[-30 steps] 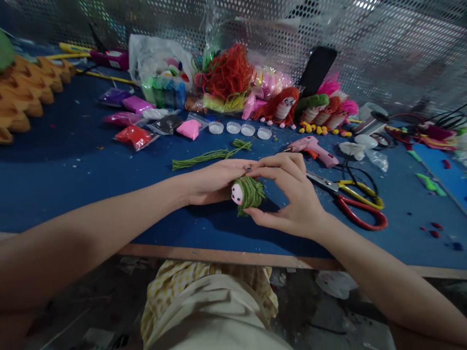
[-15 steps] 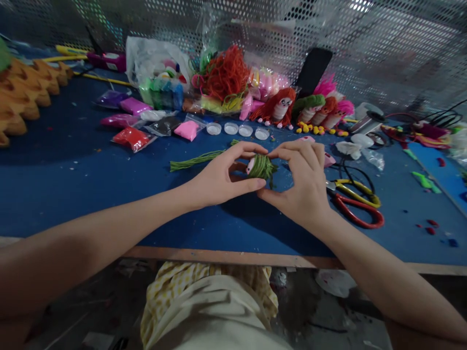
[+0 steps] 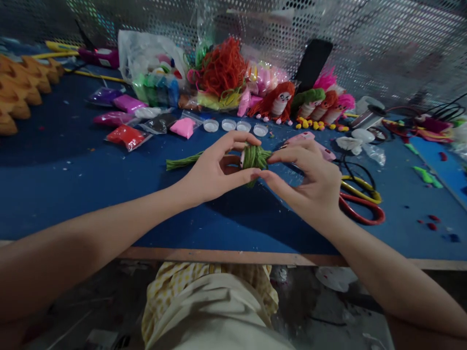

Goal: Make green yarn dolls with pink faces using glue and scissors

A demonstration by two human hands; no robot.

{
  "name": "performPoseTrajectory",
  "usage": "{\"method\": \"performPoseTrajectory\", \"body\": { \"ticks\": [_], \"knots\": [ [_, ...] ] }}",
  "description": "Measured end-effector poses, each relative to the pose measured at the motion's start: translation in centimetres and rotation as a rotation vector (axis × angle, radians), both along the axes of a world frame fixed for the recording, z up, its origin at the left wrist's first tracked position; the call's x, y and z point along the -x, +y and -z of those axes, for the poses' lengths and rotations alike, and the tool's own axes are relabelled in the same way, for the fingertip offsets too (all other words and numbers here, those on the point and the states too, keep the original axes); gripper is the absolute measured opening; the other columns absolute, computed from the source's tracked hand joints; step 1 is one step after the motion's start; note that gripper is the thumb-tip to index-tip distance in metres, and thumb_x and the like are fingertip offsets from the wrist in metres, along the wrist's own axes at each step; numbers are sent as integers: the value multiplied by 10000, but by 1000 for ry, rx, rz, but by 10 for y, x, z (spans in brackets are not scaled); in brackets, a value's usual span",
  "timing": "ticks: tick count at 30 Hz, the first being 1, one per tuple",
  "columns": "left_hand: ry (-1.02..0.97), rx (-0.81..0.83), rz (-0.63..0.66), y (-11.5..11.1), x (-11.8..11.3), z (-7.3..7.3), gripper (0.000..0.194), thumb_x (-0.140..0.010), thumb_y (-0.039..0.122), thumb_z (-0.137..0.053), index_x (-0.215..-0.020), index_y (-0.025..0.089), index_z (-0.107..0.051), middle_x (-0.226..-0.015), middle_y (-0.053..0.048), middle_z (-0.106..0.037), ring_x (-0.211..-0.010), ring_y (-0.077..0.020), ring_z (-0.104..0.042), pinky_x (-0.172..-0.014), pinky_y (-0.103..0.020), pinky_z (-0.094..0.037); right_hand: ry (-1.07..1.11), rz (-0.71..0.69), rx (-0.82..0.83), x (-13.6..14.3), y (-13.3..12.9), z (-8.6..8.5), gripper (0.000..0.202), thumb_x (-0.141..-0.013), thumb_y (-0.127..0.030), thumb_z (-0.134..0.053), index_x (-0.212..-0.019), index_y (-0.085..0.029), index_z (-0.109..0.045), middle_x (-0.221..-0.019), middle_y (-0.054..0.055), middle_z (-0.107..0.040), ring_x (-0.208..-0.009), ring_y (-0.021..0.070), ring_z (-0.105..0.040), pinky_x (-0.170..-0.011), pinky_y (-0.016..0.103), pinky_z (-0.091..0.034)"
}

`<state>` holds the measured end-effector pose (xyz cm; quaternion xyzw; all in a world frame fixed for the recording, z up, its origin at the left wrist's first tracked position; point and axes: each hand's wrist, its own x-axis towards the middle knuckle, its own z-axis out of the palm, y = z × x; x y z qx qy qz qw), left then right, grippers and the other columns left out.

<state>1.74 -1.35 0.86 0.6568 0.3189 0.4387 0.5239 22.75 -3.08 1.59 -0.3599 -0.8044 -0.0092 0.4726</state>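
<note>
A small doll [image 3: 254, 156] with green yarn wound round it and a pale pink face bit on its left side is held above the table. My left hand [image 3: 211, 167] grips it between thumb and fingers. From the right, my right hand [image 3: 310, 175] closes its thumb and forefinger on the yarn at the doll's other end. A bundle of loose green yarn [image 3: 180, 163] lies on the table to the left, partly behind my left hand. Scissors with yellow and red handles [image 3: 365, 209] lie beside my right hand, their blades hidden behind it.
Four-sided clutter lines the back of the blue table [image 3: 109, 204]: bags of coloured clay [image 3: 126, 136], small clear lids [image 3: 228, 125], orange yarn [image 3: 224, 68] and several finished yarn dolls [image 3: 280, 104]. A black phone-like slab [image 3: 314, 63] leans against the perforated metal screen. Orange egg-tray material [image 3: 25, 87] stands at left.
The doll has turned so less of its face shows. My right hand has shifted slightly right, with thumb and forefinger drawn onto the yarn end. The view has moved a little.
</note>
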Motion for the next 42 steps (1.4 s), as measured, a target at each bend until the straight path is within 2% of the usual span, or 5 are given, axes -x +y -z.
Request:
{"method": "performPoseTrajectory", "body": {
  "ticks": [9,19,27,34,42],
  "knots": [
    [8,-13,-1,0,-2,0,405,-824,341,-813,-1178,247,-640,-1219,-53,-628,-1113,-201,-632,-976,-305,-542,67,22,62,3,-2,2,51,-906,-218,-718,-882,-263,-717,-819,5,-762,-774,194,-722,-736,364,-599],
    [16,17,35,-1,-1,1,420,-818,346,-821,-1191,253,-651,-1217,-44,-641,-1041,-190,-651,-939,-300,-555,28,0,-44,2,1,1,124,-906,-164,-692,-926,-282,-722,-833,8,-777,-803,216,-737,-768,410,-609],
    [58,-4,11,1,-2,2,417,-818,414,-824,-1178,247,-696,-1254,-63,-650,-1100,-215,-635,-862,-274,-550,-169,35,-153,-6,6,0,103,-920,-242,-685,-896,-318,-751,-808,14,-773,-815,260,-724,-764,485,-561],
    [83,-1,37,1,-1,3,456,-833,457,-815,-1218,247,-689,-1197,-61,-656,-1031,-202,-651,-812,-265,-551,-52,-73,-180,-6,2,1,276,-899,-173,-716,-1134,-316,-734,-884,33,-774,-861,278,-706,-798,465,-547],
    [90,-12,41,0,-1,2,429,-833,444,-811,-1202,251,-704,-1192,-48,-682,-932,-176,-649,-830,-283,-548,-56,-50,-118,-1,3,-3,155,-904,-184,-702,-923,-338,-718,-845,-14,-781,-767,238,-715,-785,475,-576]
  ]
}}
